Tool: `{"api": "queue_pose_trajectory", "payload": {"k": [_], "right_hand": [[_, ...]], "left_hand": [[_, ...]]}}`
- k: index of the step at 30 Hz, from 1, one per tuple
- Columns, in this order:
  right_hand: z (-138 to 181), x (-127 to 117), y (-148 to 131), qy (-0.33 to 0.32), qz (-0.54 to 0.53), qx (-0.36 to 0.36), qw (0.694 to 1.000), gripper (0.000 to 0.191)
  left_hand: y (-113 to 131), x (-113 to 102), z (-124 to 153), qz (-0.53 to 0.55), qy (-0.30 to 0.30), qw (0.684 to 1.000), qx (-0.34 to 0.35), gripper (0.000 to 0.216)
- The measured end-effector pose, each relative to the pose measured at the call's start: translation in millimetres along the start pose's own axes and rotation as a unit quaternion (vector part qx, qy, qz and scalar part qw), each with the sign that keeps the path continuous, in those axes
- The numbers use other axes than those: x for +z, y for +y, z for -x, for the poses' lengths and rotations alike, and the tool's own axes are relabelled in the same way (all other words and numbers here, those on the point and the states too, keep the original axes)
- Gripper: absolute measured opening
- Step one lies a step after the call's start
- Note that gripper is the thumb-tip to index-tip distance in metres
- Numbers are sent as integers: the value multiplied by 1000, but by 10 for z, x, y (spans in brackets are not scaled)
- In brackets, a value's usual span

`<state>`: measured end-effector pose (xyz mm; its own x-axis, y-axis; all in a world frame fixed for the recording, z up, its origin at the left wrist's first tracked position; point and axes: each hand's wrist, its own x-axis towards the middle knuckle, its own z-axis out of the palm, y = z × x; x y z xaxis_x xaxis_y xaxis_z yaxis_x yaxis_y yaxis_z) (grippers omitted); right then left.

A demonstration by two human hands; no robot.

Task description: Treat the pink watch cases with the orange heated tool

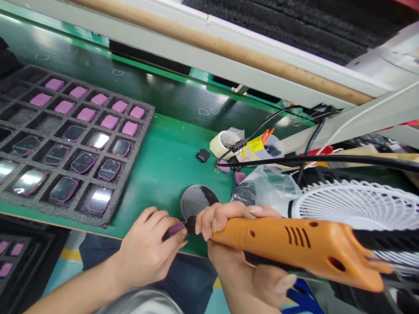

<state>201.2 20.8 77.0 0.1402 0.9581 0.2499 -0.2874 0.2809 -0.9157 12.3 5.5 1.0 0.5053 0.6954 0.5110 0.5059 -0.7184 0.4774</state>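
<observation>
My left hand (152,246) is closed around a small purple watch case (176,228), mostly hidden by the fingers, above the bench's front edge. My right hand (234,244) grips an orange electric screwdriver (278,244) lying nearly level. Its front end points left at the purple case; whether the tip touches it is hidden by my fingers. Just behind both hands rests a round dish (194,200) with a grid of tiny holes, partly covered by small dark pieces. To the left, a grey foam tray (129,168) holds several purple and dark-screened watch pieces in its pockets.
A white fan (353,205) stands close at the right. Behind it are a clear plastic bag (268,185), a tape roll (225,141) and a black cable (327,161). A small black watch part (203,155) lies on the green bench (160,174). A shelf rail crosses the back.
</observation>
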Motion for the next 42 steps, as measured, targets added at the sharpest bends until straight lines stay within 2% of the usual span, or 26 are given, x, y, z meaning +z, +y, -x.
{"api": "queue_pose_trajectory", "payload": {"k": [3, 8, 14, 24, 29, 34, 37, 42], "right_hand": [[-1, 25, 2, -25, -6, -17, 1000, 53], [6, 83, 27, 8, -9, -37, 999, 53], [18, 34, 88, -28, 6, -46, 999, 51], [20, 120, 257, -18, -16, -57, 998, 56], [-50, 47, 160, -28, -25, -46, 998, 52], [-198, -96, 55, 25, -17, -101, 994, 47], [-231, -141, 114, 32, -17, -98, 994, 46], [-193, -126, 210, 46, -22, -77, 996, 51]], "left_hand": [[-1, 8, 0, -1, 0, 1000, -2, 15], [6, 9, -2, -3, 0, 1000, -4, 13], [15, 3, -7, -8, -2, 1000, -5, 11], [-3, 27, -11, -1, 9, 1000, 1, 7], [-18, 26, 0, -16, 2, 1000, 1, 11], [-43, -79, 4, 6, -31, 999, 2, 25], [-58, -100, 14, 25, -61, 998, 26, 34], [-40, -52, 7, 1, -46, 999, 18, 20]]}}
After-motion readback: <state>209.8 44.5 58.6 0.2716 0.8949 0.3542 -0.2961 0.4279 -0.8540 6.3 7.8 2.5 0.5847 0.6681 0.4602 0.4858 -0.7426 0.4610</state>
